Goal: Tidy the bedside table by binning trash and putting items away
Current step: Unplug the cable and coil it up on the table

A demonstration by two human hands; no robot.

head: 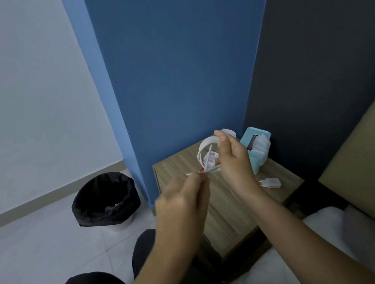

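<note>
A white charging cable (202, 154) is wound into a coil above the wooden bedside table (229, 208). My right hand (234, 158) grips the coil at its right side, thumb on top. My left hand (183, 201) pinches the cable's loose end, which has a red tip, just below and left of the coil. A white charger plug (271, 182) lies on the table's right part. A light blue tissue box (256, 149) with a white tissue sticking out stands at the table's back right. A white round object (230, 132) shows partly behind my right hand.
A white bin with a black liner (106, 200) stands on the tiled floor left of the table. A blue wall panel rises behind the table. The bed with white bedding (330, 254) and a tan headboard (368, 170) is at the right. My dark-trousered knees are at the bottom.
</note>
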